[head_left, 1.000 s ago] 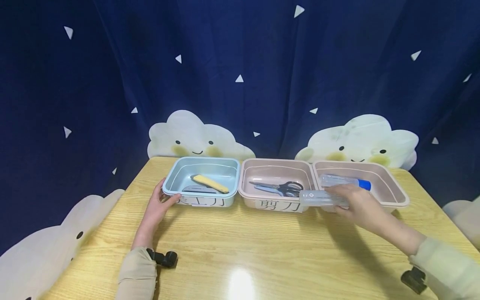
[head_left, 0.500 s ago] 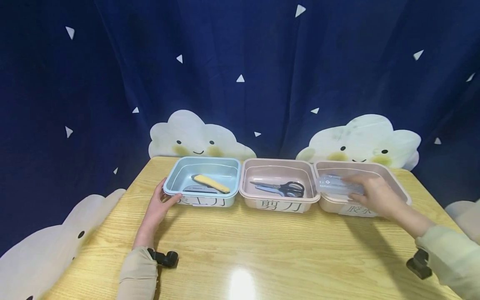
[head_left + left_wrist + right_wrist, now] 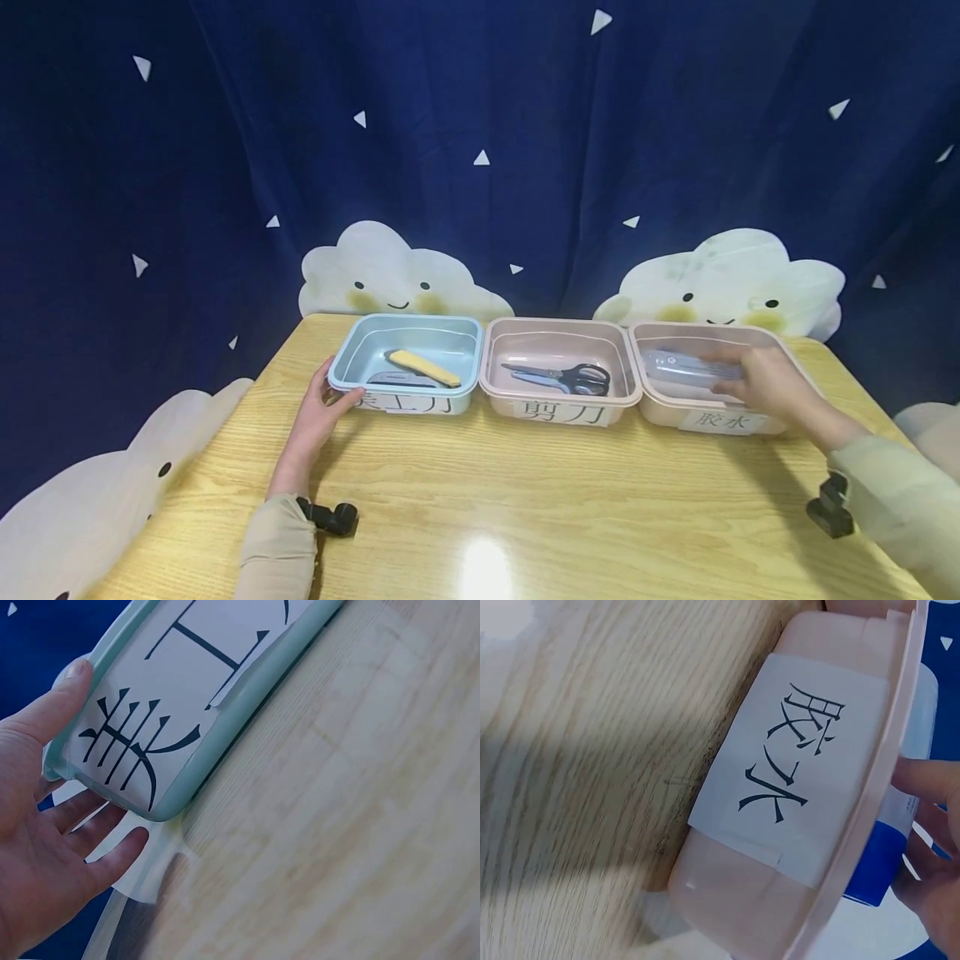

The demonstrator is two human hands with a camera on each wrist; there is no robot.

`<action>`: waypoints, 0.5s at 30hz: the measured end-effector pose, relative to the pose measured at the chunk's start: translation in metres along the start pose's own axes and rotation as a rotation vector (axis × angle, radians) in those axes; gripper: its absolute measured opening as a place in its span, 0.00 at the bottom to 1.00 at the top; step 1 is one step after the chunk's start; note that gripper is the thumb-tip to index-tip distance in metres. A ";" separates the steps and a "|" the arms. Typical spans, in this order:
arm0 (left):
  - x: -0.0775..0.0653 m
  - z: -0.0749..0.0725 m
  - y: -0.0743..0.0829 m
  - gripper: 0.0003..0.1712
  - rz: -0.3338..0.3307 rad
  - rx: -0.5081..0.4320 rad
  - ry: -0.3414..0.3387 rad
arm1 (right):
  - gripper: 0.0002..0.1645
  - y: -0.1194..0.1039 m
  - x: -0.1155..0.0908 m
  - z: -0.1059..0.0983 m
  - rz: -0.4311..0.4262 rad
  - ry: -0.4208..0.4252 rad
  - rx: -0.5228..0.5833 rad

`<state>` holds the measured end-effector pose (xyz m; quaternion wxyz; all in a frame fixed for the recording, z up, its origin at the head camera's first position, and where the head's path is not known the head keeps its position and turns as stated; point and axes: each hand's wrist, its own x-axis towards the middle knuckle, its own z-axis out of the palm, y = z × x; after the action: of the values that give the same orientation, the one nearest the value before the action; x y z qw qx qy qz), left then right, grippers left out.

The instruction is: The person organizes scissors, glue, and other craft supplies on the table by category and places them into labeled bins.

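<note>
My left hand (image 3: 315, 417) holds the front left corner of the light blue bin (image 3: 405, 323), with the thumb on its front rim and the other fingers at its side. In the left wrist view several of those fingers look relaxed. Inside that bin lie a yellow utility knife (image 3: 423, 367) and a grey one (image 3: 401, 379). Over the right pink bin (image 3: 660, 417), my right hand (image 3: 776, 385) grips a clear glue bottle (image 3: 678, 368), lowered below the rim. A blue cap (image 3: 877, 864) shows beside the fingers in the right wrist view. The hand partly hides the bottle.
A middle pink bin (image 3: 498, 392) holds scissors (image 3: 577, 379) with dark handles and a light blue tool beside them. All bins stand in a row, with paper labels in front. Behind the wooden table (image 3: 480, 492) hangs a dark blue curtain (image 3: 480, 100).
My right hand has moved right with the glue bottle, from before the bins' front rims to down inside the right pink bin. The left hand stays at the blue bin.
</note>
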<state>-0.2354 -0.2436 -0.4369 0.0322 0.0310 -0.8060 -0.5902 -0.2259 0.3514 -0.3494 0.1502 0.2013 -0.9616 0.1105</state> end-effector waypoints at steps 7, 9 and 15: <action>0.001 0.001 0.000 0.52 -0.008 0.006 0.004 | 0.23 0.012 0.005 0.013 0.034 -0.091 0.068; 0.001 0.001 0.000 0.52 -0.009 0.004 0.003 | 0.22 0.015 0.006 0.016 0.048 -0.132 0.083; 0.000 0.001 0.000 0.52 -0.019 0.007 0.005 | 0.22 0.021 0.011 0.024 0.083 -0.184 0.089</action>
<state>-0.2357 -0.2431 -0.4372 0.0284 0.0402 -0.8077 -0.5875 -0.2504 0.3593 -0.3709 0.0477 0.1769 -0.9730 0.1403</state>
